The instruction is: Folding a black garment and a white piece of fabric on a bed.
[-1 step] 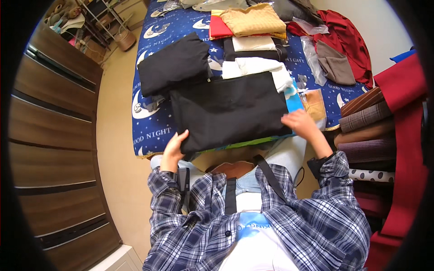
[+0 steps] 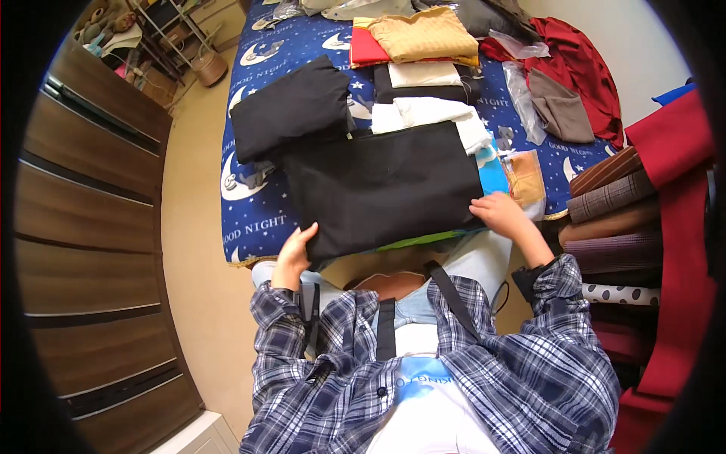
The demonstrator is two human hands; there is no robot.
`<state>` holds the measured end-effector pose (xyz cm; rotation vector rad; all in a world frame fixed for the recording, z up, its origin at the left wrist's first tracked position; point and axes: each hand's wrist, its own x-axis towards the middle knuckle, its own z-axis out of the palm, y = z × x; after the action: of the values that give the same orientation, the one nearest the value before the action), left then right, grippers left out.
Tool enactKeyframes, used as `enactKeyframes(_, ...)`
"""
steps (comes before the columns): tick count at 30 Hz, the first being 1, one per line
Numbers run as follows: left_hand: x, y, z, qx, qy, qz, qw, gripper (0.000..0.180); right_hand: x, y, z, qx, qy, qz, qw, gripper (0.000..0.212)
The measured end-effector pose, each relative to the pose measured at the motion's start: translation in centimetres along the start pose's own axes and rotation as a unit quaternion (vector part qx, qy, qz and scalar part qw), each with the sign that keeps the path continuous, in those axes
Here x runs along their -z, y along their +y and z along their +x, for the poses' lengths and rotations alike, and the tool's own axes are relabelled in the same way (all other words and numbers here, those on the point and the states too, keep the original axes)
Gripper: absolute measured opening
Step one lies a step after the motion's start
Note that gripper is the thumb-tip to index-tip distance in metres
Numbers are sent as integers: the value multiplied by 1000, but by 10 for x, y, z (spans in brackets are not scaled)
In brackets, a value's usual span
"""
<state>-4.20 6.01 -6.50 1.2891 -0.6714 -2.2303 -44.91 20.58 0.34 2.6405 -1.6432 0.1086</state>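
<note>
Spreading across the upper middle of the view, the bed [image 2: 249, 219] wears a blue sheet printed with moons and stars. A brown wardrobe [image 2: 83, 250] stands along its left side, and a stack of folded fabrics [image 2: 612, 219] rises at its right edge. On the near edge of the bed lies a large black cloth [image 2: 386, 185], folded flat into a rectangle, its near edge reaching the bed's front edge. A smaller black bundle [image 2: 291, 106] sits at the left edge, touching the cloth's far left corner. Behind the cloth lie white folded pieces [image 2: 431, 113], and further back a mustard garment [image 2: 423, 34] over a red one [image 2: 367, 49]. A maroon garment [image 2: 582, 64] is heaped at the far right corner. The left hand [image 2: 295, 250] grips the cloth's near left corner, fingers curled over it. The right hand [image 2: 499, 212] pinches the cloth's near right corner.
</note>
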Motion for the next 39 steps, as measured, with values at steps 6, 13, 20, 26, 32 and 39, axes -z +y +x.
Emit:
enactKeyframes(6, -6, -18, -9, 62, 30, -56, 996, 46, 27, -8, 17, -80, -98, 66, 990, 22)
enactKeyframes(13, -33, -2, -18, 43, 121, 88, 988, 58, 26, -78, 100, 61, -52, 173, 982, 73)
enactKeyframes(20, -31, -7, -2, -19, 280, 303, 911, 74, -65, -102, 158, -6, 43, 113, 993, 73)
enactKeyframes(26, -14, -25, -1, -11, 243, 237, 940, 72, -71, -65, 179, -31, 84, -1, 996, 66)
enactKeyframes(32, -17, -21, -11, 39, 190, 215, 957, 63, -67, -28, 178, -156, 146, 101, 972, 63)
enactKeyframes(39, -10, -31, -16, 35, 160, 114, 980, 57, -41, -24, 148, -166, 103, 241, 951, 33)
